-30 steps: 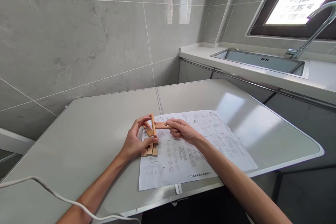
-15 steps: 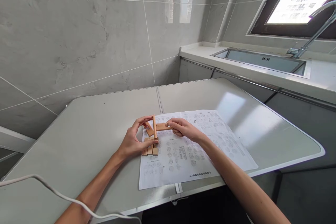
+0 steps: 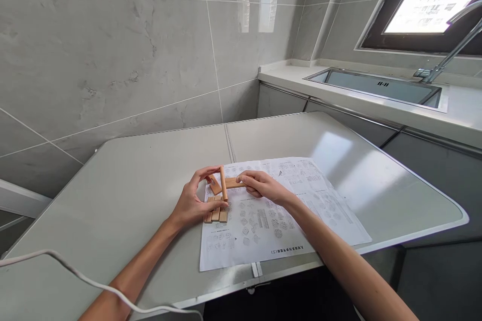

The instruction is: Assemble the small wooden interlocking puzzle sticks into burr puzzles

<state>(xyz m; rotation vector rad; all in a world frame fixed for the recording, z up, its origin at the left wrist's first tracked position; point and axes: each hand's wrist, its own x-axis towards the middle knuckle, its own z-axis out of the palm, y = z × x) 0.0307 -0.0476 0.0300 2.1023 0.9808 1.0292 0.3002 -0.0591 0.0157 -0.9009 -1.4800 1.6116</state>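
Observation:
My left hand point(image 3: 195, 196) grips a slim wooden piece point(image 3: 223, 183) by its two ends, thumb at the near end and fingers at the far end, holding it upright over the paper. My right hand point(image 3: 259, 183) pinches the right end of a flat wooden strip point(image 3: 234, 183), whose left end meets the slim piece; whether it passes into it I cannot tell. Another wooden block point(image 3: 215, 184) sits tilted just behind the left fingers. Below the left thumb, several small wooden blocks point(image 3: 216, 216) lie side by side on the printed sheet point(image 3: 301, 230).
The sheet of diagrams lies on a pale folding table point(image 3: 169, 155) with a centre seam. A white cable point(image 3: 71, 270) crosses my left forearm. Behind and right are a counter with a sink point(image 3: 376, 88), a faucet point(image 3: 433, 72) and a tiled wall point(image 3: 113, 50).
Almost nothing differs. The view has shifted very slightly, and the right hand with its strip sits a touch closer to the left hand's piece.

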